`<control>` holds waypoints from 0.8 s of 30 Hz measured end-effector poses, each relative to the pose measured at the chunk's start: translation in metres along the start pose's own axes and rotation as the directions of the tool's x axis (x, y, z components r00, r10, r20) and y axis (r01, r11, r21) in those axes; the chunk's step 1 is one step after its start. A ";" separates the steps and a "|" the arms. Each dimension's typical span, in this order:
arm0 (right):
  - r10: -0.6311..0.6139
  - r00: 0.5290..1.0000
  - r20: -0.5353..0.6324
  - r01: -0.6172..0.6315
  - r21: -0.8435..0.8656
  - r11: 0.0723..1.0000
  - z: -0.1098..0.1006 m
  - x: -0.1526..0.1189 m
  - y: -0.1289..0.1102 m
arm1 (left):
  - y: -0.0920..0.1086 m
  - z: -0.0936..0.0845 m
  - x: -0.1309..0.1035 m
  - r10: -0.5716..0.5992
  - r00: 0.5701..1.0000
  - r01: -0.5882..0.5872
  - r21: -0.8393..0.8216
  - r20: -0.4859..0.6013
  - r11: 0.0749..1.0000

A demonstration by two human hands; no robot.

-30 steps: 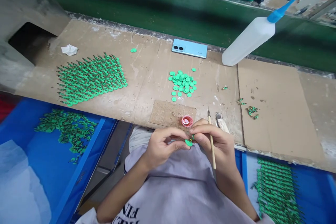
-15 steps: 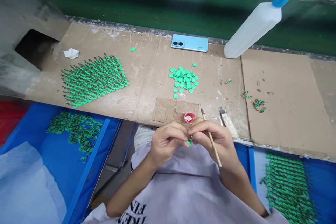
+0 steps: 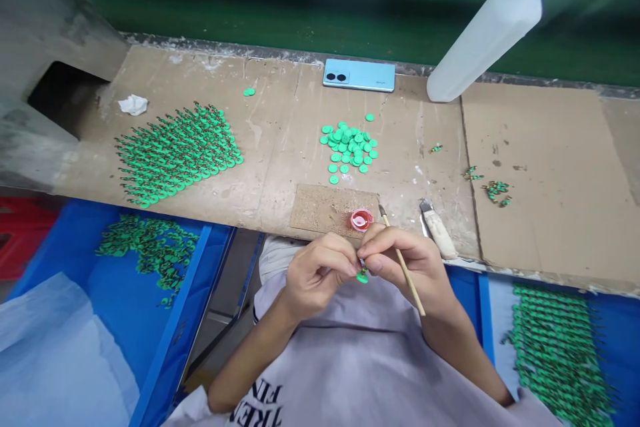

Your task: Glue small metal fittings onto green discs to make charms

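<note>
My left hand pinches a small green disc piece at its fingertips, just above my lap. Against it, the fingertips of my right hand are closed and touch or nearly touch the upper part of that piece, which the fingers mostly hide. A thin paintbrush with a pale wooden handle is tucked in my right hand, its dark bristles pointing away from me. Beyond the hands, a small cup of red paste or liquid rests on a cardboard scrap. Loose green discs lie in a heap farther back.
Rows of green pieces stand on the left. A phone, a leaning white bottle and a taped blade tool lie around the bench. Blue trays with green pieces flank my lap; tiny parts lie right.
The view has shifted slightly. Both hands stay together at the small piece, which has turned a little so its green disc shows more. The brush remains in my right hand.
</note>
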State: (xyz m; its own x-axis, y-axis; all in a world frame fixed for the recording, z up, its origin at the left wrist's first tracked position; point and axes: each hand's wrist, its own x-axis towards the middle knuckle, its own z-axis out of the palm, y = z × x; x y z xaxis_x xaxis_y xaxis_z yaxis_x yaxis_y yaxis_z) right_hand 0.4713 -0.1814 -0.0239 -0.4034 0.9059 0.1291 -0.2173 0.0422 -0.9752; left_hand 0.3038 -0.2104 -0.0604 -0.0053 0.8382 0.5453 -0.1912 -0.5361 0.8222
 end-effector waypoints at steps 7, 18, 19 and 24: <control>0.059 0.998 -0.001 -0.059 -0.048 0.997 -0.005 0.000 0.000 | 0.000 0.000 -0.003 -0.043 0.997 0.045 -0.033 0.068 0.998; 0.068 0.995 -0.076 -0.070 -0.016 0.997 -0.002 -0.005 0.008 | 0.000 0.011 -0.004 -0.121 0.993 0.120 -0.129 0.008 0.984; 0.059 0.995 -0.079 -0.060 -0.021 0.998 -0.001 -0.005 0.007 | 0.000 0.011 -0.005 -0.122 0.993 0.122 -0.125 0.008 0.985; 0.012 0.994 -0.111 -0.022 -0.092 0.996 0.003 -0.005 0.008 | 0.000 0.010 -0.008 -0.135 0.990 0.138 -0.109 0.028 0.984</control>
State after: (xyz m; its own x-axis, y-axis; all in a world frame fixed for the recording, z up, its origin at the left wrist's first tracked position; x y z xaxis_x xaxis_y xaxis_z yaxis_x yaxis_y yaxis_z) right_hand 0.4692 -0.1866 -0.0317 -0.3051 0.9474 0.0969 -0.1257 0.0608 -0.9902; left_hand 0.3133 -0.2181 -0.0628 0.0477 0.9000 0.4332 -0.2964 -0.4014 0.8666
